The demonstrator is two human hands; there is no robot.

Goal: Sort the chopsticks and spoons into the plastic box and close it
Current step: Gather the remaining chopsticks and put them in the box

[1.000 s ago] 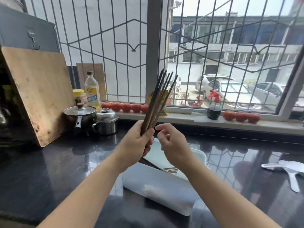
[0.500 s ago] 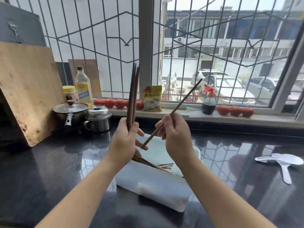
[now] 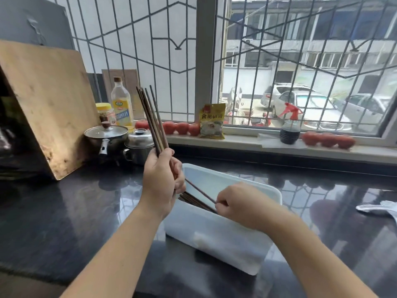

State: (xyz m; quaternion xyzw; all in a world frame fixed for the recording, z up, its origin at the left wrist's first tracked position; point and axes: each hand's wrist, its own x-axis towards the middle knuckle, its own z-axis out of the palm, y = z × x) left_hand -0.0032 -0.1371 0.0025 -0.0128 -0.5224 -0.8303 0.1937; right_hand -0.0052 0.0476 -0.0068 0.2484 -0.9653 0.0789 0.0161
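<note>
Right hand (image 3: 240,203) has lowered one slim chopstick (image 3: 199,190) into translucent rectangular box (image 3: 225,239)

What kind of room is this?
Most likely a home kitchen: lidded pots and a cooking oil bottle stand on a dark counter, with a wooden cutting board leaning nearby.

Lighting: bright daylight through the barred window (image 3: 300,72), backlighting the scene. Glare: window grid mirrors on the glossy dark table (image 3: 64,211), strongest toward its far right. Shadows: soft, under the plastic box (image 3: 214,239). Distortion: wide-angle bending at frame edges. Focus: slight softness throughout; right edge blurred.
</note>
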